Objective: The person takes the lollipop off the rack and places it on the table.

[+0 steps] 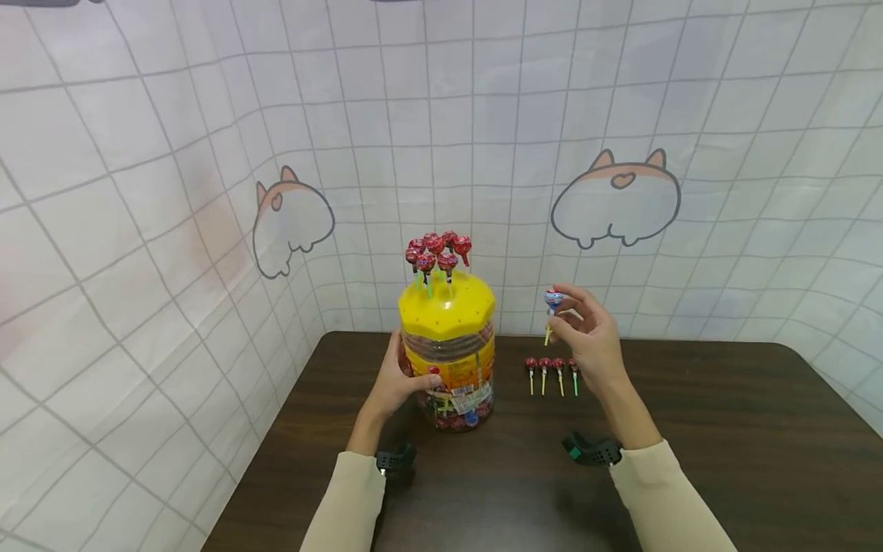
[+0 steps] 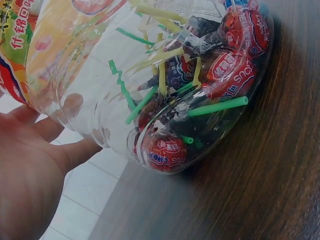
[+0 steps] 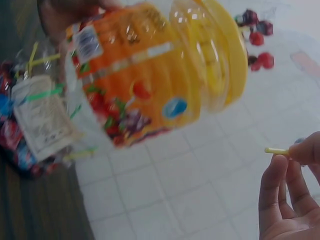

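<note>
The left hand [image 1: 395, 379] grips the jar [image 1: 458, 372], and to the right of its yellow lid [image 1: 448, 308], apart from it, the right hand [image 1: 589, 333] pinches 1 blue lollipop [image 1: 554, 299], nearly upright, stick down.

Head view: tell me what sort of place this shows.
Probably a makeshift recording corner, though I can't be sure: white, grey-gridded, cloth-like sheeting with cartoon animal drawings backs a dark brown wood-grain table, and a black band-like device sits at the right wrist.
</note>
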{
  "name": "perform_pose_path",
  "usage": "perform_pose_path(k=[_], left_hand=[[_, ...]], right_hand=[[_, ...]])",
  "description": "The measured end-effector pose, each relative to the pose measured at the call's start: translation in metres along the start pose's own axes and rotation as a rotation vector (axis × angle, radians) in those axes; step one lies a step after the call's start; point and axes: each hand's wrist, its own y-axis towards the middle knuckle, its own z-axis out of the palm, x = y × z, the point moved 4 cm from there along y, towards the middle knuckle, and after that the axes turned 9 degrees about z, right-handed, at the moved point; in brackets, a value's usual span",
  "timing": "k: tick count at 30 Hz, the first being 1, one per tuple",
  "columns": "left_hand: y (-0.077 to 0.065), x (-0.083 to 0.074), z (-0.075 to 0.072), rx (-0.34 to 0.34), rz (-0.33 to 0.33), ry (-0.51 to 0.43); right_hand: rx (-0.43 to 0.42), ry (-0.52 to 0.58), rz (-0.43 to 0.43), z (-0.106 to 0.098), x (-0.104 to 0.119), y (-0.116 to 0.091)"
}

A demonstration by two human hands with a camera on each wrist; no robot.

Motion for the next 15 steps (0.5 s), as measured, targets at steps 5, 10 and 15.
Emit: perform_pose_path(k=[5, 10, 15], left_hand=[[0.001, 0.001, 0.0, 0.0, 0.002, 0.001], [0.001, 0.001, 0.0, 0.002, 0.0, 0.004], [0.0, 0.001, -0.001, -0.006, -0.009, 0.019]], right_hand=[[-0.012, 0.013, 0.025, -0.018, -0.014, -0.005], [-0.035, 0.023, 0.052, -0.034, -0.028, -0.005], [-0.059, -0.001, 0.072, -0.045, -0.037, -0.004]])
